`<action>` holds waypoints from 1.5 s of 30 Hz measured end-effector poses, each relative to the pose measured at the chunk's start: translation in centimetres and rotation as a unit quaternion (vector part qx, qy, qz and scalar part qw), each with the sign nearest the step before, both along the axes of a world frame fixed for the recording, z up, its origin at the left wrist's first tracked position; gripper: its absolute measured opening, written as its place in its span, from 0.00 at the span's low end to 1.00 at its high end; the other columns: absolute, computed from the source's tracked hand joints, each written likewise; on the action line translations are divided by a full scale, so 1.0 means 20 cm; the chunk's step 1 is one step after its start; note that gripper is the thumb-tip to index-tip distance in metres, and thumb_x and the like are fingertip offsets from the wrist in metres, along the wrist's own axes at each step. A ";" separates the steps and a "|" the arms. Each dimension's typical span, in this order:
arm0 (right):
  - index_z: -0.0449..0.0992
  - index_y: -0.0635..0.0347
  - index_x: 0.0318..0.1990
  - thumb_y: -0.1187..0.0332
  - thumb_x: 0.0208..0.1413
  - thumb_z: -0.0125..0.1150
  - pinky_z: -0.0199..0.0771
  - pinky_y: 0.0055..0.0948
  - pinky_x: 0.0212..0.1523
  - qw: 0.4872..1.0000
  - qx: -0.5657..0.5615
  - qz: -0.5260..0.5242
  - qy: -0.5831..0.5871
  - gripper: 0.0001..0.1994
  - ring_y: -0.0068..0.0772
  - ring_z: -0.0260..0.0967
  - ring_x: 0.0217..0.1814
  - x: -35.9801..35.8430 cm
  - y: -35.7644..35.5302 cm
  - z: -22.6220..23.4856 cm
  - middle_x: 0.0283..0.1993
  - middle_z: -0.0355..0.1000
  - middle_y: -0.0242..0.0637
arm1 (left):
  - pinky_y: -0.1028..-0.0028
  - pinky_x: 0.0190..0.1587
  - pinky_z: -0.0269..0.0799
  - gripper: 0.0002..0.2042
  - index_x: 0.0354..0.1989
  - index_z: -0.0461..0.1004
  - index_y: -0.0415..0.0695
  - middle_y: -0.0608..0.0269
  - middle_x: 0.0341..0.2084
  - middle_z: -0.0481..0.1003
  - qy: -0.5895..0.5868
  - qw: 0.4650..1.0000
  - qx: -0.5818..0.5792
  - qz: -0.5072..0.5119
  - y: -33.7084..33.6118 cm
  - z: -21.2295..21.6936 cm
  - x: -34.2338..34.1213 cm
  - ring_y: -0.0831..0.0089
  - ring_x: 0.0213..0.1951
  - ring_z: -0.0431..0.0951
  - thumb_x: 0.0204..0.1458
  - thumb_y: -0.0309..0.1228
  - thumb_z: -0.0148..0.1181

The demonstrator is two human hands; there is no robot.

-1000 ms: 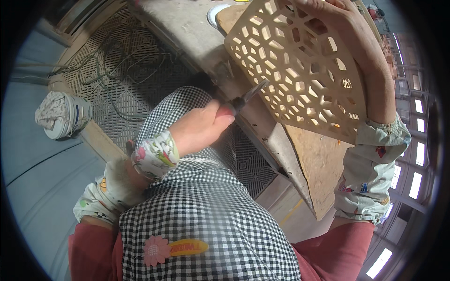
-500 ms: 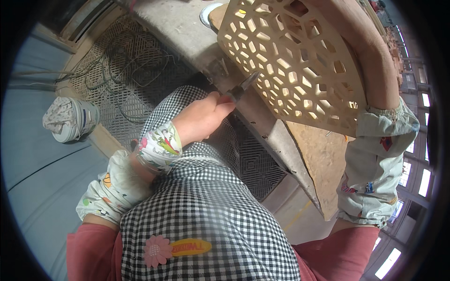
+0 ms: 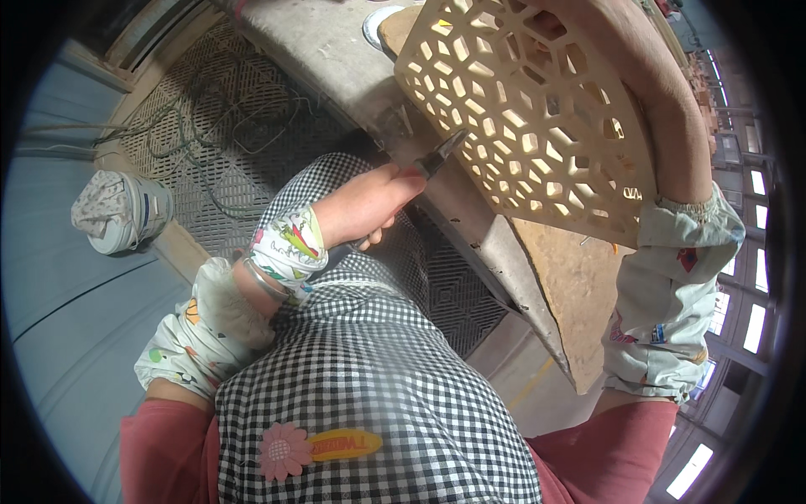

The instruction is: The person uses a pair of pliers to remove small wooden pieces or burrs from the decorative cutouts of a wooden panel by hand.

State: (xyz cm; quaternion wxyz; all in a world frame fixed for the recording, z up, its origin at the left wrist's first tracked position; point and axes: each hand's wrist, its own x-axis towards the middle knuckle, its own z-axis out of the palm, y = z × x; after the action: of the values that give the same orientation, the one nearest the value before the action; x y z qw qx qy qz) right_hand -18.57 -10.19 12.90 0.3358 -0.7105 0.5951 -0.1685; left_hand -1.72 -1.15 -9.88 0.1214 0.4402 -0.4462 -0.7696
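Beige latticework (image 3: 539, 128) slants under the right hand (image 3: 606, 27), whose grip I cannot tell, seemingly to face the pointed tool (image 3: 438, 156) the left hand (image 3: 368, 200) clenches.

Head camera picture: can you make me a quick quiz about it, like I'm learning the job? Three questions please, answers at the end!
1. Which hand holds the dark, pointed hand tool?
2. True or false: the round white bucket is on the left side of the picture.
3. The flat, pale tan panel by the right hand is:
A. solid all over
B. full of cut-out holes
C. painted bright blue

Key: 1. The left hand. 2. True. 3. B.
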 end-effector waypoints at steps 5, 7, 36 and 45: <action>0.86 0.63 0.46 0.58 0.64 0.73 0.72 0.26 0.37 1.000 -0.003 -0.002 -0.002 0.16 0.23 0.74 0.33 0.01 -0.01 -0.03 0.34 0.82 0.33 | 0.73 0.17 0.68 0.20 0.47 0.69 0.41 0.67 0.20 0.70 -0.035 0.999 0.013 -0.027 0.06 -0.01 0.13 0.77 0.14 0.68 0.73 0.49 0.50; 0.86 0.63 0.46 0.58 0.64 0.73 0.72 0.26 0.37 1.000 -0.006 -0.011 -0.003 0.16 0.23 0.74 0.33 -0.01 -0.01 -0.02 0.34 0.82 0.33 | 0.66 0.23 0.73 0.20 0.47 0.69 0.40 0.60 0.23 0.75 -0.103 0.982 -0.150 -0.044 0.13 -0.03 0.15 0.68 0.17 0.73 0.72 0.49 0.51; 0.87 0.62 0.43 0.56 0.63 0.72 0.73 0.28 0.35 0.999 -0.023 -0.024 0.019 0.16 0.25 0.75 0.30 0.00 -0.02 0.04 0.31 0.81 0.33 | 0.48 0.35 0.79 0.19 0.48 0.68 0.38 0.41 0.28 0.82 -0.247 0.896 -0.361 -0.071 0.25 0.26 0.14 0.40 0.31 0.84 0.68 0.44 0.58; 0.89 0.62 0.35 0.44 0.58 0.71 0.84 0.39 0.36 0.988 -0.053 0.016 0.147 0.25 0.38 0.84 0.30 -0.13 -0.14 -0.01 0.27 0.83 0.41 | 0.42 0.38 0.77 0.18 0.52 0.69 0.37 0.37 0.31 0.82 -0.256 0.855 -0.443 -0.082 0.18 0.37 -0.06 0.34 0.35 0.82 0.67 0.41 0.58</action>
State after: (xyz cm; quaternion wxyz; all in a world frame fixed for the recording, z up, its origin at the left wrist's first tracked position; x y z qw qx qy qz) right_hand -21.07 -12.95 12.68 0.2095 -0.7539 0.6165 -0.0878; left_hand -2.92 2.43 -2.40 0.1214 0.4834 -0.7895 -0.3582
